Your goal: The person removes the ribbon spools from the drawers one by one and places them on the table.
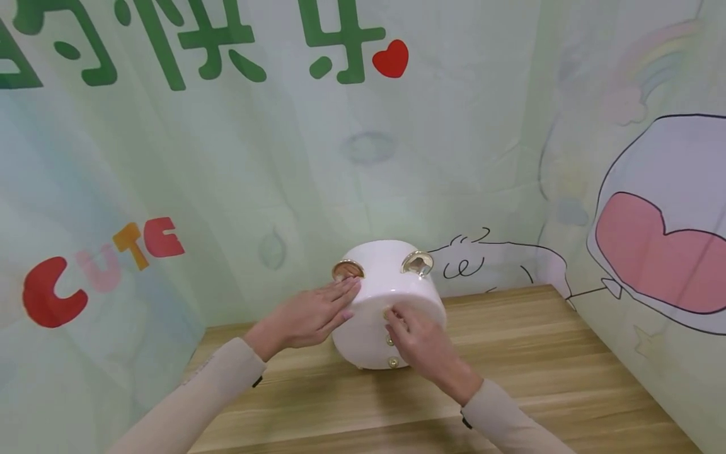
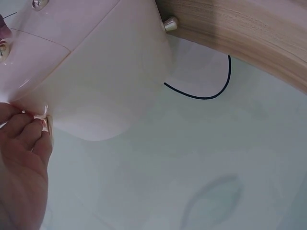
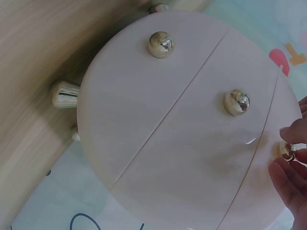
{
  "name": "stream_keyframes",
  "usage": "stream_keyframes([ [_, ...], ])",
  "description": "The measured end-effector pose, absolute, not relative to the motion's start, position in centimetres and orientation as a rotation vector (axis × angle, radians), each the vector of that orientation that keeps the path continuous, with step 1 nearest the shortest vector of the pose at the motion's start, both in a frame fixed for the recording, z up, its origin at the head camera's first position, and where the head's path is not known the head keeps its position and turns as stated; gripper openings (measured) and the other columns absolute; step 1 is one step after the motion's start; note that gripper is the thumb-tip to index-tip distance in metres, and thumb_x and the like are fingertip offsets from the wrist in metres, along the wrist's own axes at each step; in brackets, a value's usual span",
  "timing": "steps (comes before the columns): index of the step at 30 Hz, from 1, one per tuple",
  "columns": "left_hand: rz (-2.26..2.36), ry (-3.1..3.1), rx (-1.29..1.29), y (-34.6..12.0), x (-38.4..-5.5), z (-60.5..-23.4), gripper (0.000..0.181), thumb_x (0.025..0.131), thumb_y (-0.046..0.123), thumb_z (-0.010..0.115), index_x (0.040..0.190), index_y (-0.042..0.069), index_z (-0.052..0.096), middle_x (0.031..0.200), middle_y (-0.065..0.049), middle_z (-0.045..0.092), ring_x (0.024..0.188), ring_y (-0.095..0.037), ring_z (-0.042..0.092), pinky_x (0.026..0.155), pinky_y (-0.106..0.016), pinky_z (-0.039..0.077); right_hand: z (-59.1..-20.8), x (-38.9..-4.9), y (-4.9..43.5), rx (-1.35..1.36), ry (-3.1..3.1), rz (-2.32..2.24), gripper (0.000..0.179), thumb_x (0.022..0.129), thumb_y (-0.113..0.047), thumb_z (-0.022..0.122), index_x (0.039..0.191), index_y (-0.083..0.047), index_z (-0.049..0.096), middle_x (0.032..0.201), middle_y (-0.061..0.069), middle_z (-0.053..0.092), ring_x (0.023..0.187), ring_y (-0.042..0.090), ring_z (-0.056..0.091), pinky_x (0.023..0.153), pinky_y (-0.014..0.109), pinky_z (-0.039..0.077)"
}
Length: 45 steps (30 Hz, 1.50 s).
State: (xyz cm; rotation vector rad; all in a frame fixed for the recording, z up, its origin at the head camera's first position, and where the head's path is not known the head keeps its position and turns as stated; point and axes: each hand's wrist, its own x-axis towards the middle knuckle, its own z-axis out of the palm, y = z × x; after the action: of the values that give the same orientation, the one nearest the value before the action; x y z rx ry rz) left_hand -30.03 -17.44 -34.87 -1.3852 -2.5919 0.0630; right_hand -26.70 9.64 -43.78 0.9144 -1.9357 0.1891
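A glossy white round box (image 1: pixel 368 334), probably a jewelry box, stands on the table with its drawer front facing me. Two gold-rimmed ears (image 1: pixel 418 261) rise from its top. My left hand (image 1: pixel 312 315) rests with straight fingers on the upper left edge, beside the left ear (image 1: pixel 348 266). With thumb and fingers, my right hand (image 1: pixel 422 343) pinches the top gold knob (image 3: pixel 287 151). The middle knob (image 3: pixel 237 102) and bottom knob (image 3: pixel 160 44) are untouched. Seams divide the front into drawers, which look closed.
The wood-grain table (image 1: pixel 510 353) runs back to a printed cloth (image 1: pixel 272 164) that hangs close behind the box and along both sides. Short gold feet (image 3: pixel 64 94) hold the box off the tabletop.
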Motion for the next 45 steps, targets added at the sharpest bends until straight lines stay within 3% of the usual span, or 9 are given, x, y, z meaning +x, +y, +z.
stream_keyframes([
  [4, 0.059, -2.621, -1.386, -17.3, -29.9, -34.9, 0.06, 0.114, 0.032, 0.04, 0.163, -0.001, 0.033, 0.171, -0.018, 0.034, 0.158, -0.032, 0.037, 0.126, -0.048, 0.04, -44.0, -27.0, 9.4, 0.911, -1.88, 0.103, 0.042, 0.114, -0.013, 0.036, 0.114, 0.003, 0.075, 0.106, 0.014, 0.071, 0.089, 0.022, 0.071, 0.076, 0.028, 0.064],
  [7, 0.056, -2.619, -1.386, -17.3, -30.0, -34.9, 0.059, 0.114, 0.032, 0.041, 0.163, -0.001, 0.033, 0.171, -0.018, 0.034, 0.158, -0.033, 0.037, 0.126, -0.049, 0.04, -44.1, -27.4, 9.2, 0.898, -1.85, 0.064, 0.049, 0.114, -0.012, 0.029, 0.112, 0.004, 0.075, 0.105, 0.015, 0.071, 0.089, 0.023, 0.07, 0.076, 0.029, 0.064],
  [20, 0.041, -2.614, -1.38, -17.3, -30.1, -35.1, 0.058, 0.114, 0.03, 0.042, 0.163, 0.0, 0.034, 0.17, -0.018, 0.036, 0.156, -0.034, 0.041, 0.124, -0.049, 0.043, -44.2, -28.0, 9.3, 0.924, -1.735, 0.037, 0.036, 0.107, -0.009, 0.041, 0.103, 0.003, 0.075, 0.098, 0.013, 0.07, 0.083, 0.021, 0.068, 0.072, 0.027, 0.062],
  [36, 0.004, -2.631, -1.366, -17.3, -29.8, -35.3, 0.058, 0.113, 0.03, 0.042, 0.162, 0.0, 0.035, 0.17, -0.017, 0.035, 0.157, -0.034, 0.038, 0.125, -0.049, 0.041, -44.2, -24.9, 9.8, 0.981, -1.719, 0.161, 0.028, 0.107, -0.012, 0.049, 0.105, 0.003, 0.073, 0.101, 0.012, 0.07, 0.087, 0.022, 0.069, 0.075, 0.03, 0.063],
  [45, 0.023, -2.619, -1.377, -17.2, -29.8, -34.9, 0.058, 0.113, 0.028, 0.043, 0.162, -0.002, 0.035, 0.17, -0.019, 0.036, 0.157, -0.035, 0.039, 0.125, -0.049, 0.041, -43.9, -23.6, 10.1, 1.014, -1.587, 0.168, 0.024, 0.102, -0.008, 0.054, 0.101, 0.004, 0.075, 0.096, 0.013, 0.071, 0.081, 0.023, 0.07, 0.071, 0.029, 0.063],
])
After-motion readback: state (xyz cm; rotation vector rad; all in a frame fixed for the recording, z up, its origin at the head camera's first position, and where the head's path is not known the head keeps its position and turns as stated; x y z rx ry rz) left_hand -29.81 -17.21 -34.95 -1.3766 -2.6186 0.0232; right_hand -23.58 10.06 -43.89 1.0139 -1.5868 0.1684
